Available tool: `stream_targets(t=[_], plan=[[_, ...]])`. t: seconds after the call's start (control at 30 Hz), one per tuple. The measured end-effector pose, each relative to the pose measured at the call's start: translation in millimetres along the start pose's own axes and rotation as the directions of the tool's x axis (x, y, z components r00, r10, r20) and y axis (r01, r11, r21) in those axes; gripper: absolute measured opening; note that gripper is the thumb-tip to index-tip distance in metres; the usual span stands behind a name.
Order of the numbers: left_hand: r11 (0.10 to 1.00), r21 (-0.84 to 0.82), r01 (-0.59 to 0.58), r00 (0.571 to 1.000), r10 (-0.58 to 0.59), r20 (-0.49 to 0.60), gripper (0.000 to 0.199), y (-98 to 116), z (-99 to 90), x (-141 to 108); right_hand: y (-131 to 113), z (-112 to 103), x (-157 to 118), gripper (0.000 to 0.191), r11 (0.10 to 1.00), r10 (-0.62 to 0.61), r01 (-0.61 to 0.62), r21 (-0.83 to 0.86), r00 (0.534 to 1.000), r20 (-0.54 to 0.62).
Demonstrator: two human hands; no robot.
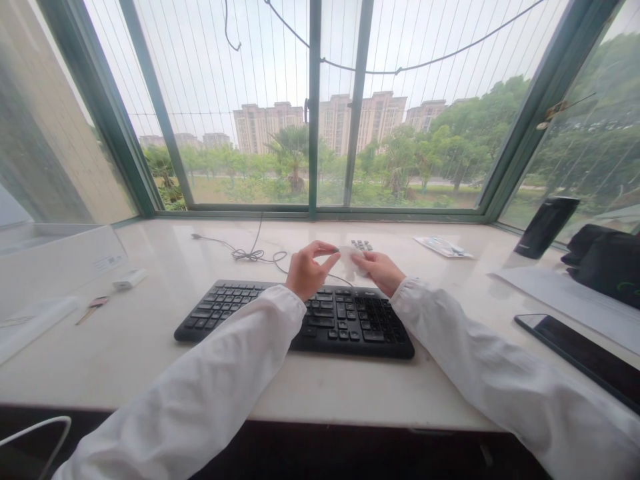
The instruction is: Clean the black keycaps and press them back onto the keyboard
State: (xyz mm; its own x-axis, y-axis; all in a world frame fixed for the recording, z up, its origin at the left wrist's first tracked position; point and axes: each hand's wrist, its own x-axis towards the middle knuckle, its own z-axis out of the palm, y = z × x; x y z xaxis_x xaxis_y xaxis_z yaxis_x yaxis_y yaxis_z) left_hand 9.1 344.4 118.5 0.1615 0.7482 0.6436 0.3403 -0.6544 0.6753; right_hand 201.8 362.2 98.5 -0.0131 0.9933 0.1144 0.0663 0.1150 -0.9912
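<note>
Above the black keyboard [345, 327], my two hands come together in front of me. My left hand [309, 268] is closed in a pinch, with a small dark thing at its fingertips that is too small to name for certain. A crumpled white wipe [353, 260] is gripped between the thumb and fingers of my right hand [381, 270], its near end close to the left fingertips. Just behind the hands, several small grey keycaps [361, 245] lie grouped on the white counter [165, 373]. The wrists and sleeves cover part of the keyboard.
A coiled cable [247, 255] lies behind the keyboard. To the left are a key [94, 307], a white adapter [130, 279] and a white box [75, 257]. To the right are a flat packet [443, 247], a black cylinder [546, 227], paper [565, 293] and a phone [580, 347]. Windows rise behind.
</note>
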Motion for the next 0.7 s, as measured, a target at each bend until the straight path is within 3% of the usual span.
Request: stream_targets(t=[0.17, 0.3, 0.37, 0.43, 0.5, 0.7], plan=[[0.990, 0.096, -0.104, 0.993, 0.097, 0.071, 0.014, 1, 0.1, -3, -10, -5, 21, 0.053, 0.992, 0.059, -0.060, -0.112, 0.998, -0.017], [0.972, 0.155, -0.176, 0.979, 0.155, 0.133, 0.013, 3, -0.4, -5, -24, -14, 12, 0.049, 0.972, -0.013, -0.006, -0.236, 0.997, -0.080], [0.962, 0.161, -0.221, 0.965, 0.192, 0.176, 0.015, 4, 0.1, -7, -30, -20, -3, 0.043, 0.952, -0.061, 0.057, -0.301, 0.998, -0.006], [0.953, 0.167, -0.253, 0.953, 0.216, 0.213, 0.016, 6, 1.5, -9, -33, -24, -20, 0.041, 0.899, -0.124, 0.189, -0.394, 0.975, 0.186], [0.948, 0.176, -0.265, 0.946, 0.220, 0.239, 0.014, 7, 3.6, -11, -33, -26, -34, 0.041, 0.871, -0.143, 0.260, -0.417, 0.946, 0.291], [0.944, 0.182, -0.275, 0.935, 0.219, 0.278, 0.015, 12, 10.6, -18, -25, -27, -49, 0.044, 0.858, -0.142, 0.269, -0.437, 0.943, 0.302]])
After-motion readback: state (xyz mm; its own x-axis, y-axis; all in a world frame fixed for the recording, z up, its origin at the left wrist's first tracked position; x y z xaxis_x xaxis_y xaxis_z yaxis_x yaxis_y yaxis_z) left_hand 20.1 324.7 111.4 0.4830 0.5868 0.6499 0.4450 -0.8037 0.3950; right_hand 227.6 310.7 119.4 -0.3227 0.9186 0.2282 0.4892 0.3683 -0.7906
